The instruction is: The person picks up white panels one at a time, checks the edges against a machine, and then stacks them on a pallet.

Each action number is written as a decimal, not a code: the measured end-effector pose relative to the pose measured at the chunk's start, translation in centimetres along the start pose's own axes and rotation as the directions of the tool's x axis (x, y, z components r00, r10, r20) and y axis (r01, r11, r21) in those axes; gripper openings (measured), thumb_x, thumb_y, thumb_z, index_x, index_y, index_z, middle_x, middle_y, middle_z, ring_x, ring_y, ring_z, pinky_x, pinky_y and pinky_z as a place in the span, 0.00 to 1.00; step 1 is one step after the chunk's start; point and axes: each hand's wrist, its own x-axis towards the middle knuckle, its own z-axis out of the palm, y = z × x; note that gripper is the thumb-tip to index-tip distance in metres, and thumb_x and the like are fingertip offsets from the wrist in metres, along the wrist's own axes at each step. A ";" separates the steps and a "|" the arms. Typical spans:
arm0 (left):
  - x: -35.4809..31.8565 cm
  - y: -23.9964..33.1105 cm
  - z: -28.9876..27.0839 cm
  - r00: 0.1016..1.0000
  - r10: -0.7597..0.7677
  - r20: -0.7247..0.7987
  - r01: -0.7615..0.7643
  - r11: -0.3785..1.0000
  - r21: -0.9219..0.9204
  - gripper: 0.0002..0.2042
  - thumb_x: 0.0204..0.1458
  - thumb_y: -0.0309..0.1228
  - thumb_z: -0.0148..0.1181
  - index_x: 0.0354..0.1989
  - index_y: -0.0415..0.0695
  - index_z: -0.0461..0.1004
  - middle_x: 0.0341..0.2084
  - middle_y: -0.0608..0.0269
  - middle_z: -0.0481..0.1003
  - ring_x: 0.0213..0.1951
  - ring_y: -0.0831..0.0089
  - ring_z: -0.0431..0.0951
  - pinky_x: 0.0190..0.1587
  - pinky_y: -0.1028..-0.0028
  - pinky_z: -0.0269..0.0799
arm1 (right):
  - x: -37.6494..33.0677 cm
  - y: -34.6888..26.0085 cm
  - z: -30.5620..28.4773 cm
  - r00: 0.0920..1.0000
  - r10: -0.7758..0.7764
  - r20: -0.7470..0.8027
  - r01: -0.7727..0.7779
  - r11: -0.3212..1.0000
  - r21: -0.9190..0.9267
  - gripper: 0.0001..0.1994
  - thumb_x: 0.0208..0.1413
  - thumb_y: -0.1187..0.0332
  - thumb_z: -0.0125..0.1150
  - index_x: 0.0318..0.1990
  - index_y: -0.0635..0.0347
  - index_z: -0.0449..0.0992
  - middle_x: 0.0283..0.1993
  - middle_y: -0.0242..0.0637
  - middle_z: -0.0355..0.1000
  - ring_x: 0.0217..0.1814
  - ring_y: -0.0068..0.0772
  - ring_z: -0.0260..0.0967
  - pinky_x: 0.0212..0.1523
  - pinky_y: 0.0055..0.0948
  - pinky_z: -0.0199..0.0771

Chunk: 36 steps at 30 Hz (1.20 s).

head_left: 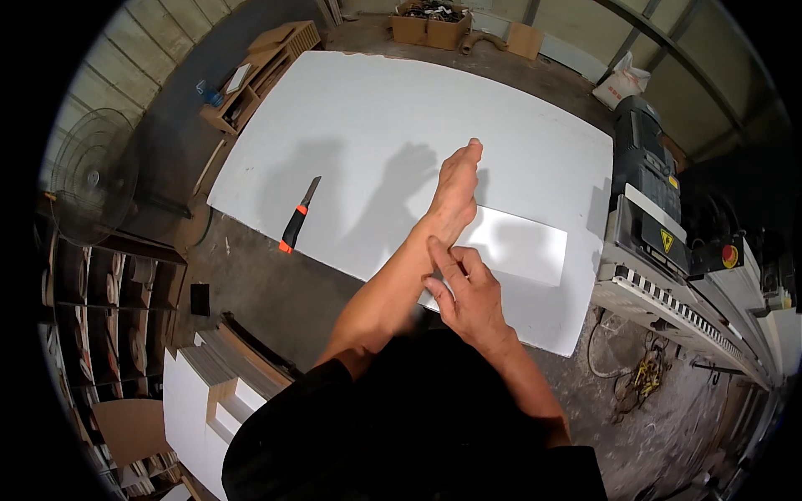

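Observation:
A large white board (376, 125) lies flat in front of me. On its near right part rests a smaller white rectangular panel (526, 246). My left hand (457, 188) reaches forward with straight fingers, edge-on, over the far left end of that panel, and holds nothing. My right hand (465, 292) rests against my left wrist, its forefinger laid on the forearm, at the panel's near left corner. It holds nothing either. An orange and black utility knife (297, 217) lies on the big board to the left, blade out, well apart from both hands.
A grey machine (647, 179) with a red button and a roller rail stands at the right. Cardboard boxes (430, 25) sit beyond the board. White panels (196, 392) are stacked at the lower left, near shelves holding rolls and a fan (92, 179).

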 end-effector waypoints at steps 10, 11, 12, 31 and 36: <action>-0.1 -0.7 0.2 1.000 0.002 -0.004 -0.002 1.000 0.029 0.32 0.61 0.49 0.50 0.64 0.35 0.59 0.64 0.49 0.58 0.69 0.59 0.51 0.70 0.59 0.45 | -1.7 0.0 -0.1 0.999 -0.044 -0.014 0.044 0.998 0.045 0.27 0.49 0.71 0.68 0.59 0.57 0.71 0.43 0.38 0.70 0.35 0.38 0.70 0.36 0.33 0.74; -0.2 -0.9 0.1 1.000 -0.001 0.003 0.001 0.999 0.038 0.32 0.61 0.49 0.50 0.64 0.35 0.59 0.64 0.49 0.58 0.69 0.60 0.51 0.70 0.59 0.45 | -1.5 0.2 -0.2 0.999 -0.031 -0.038 0.033 0.998 0.046 0.27 0.49 0.71 0.67 0.59 0.58 0.71 0.43 0.38 0.70 0.35 0.38 0.71 0.36 0.33 0.74; -0.3 -1.0 0.2 1.000 -0.004 0.011 0.003 0.999 0.046 0.32 0.61 0.49 0.50 0.64 0.35 0.59 0.64 0.49 0.58 0.69 0.60 0.51 0.70 0.59 0.45 | -1.3 0.3 -0.4 0.999 -0.013 -0.036 0.014 0.999 0.039 0.26 0.50 0.69 0.67 0.59 0.59 0.72 0.43 0.37 0.69 0.34 0.36 0.70 0.35 0.33 0.73; -1.5 -2.3 2.1 0.998 -0.035 0.061 0.027 0.992 0.120 0.32 0.62 0.50 0.48 0.65 0.35 0.59 0.65 0.49 0.58 0.68 0.61 0.53 0.70 0.61 0.46 | -1.6 0.6 -1.8 0.997 0.018 -0.075 -0.023 0.998 -0.058 0.25 0.50 0.67 0.67 0.57 0.60 0.72 0.40 0.38 0.70 0.30 0.34 0.70 0.31 0.32 0.70; -1.3 -3.2 1.7 0.998 -0.038 0.056 0.030 0.990 0.137 0.33 0.62 0.50 0.48 0.65 0.34 0.58 0.65 0.49 0.58 0.68 0.61 0.54 0.69 0.61 0.47 | -2.2 0.4 -1.7 0.997 -0.067 -0.024 0.064 0.993 -0.094 0.27 0.52 0.66 0.66 0.59 0.62 0.70 0.40 0.40 0.70 0.29 0.37 0.69 0.30 0.33 0.70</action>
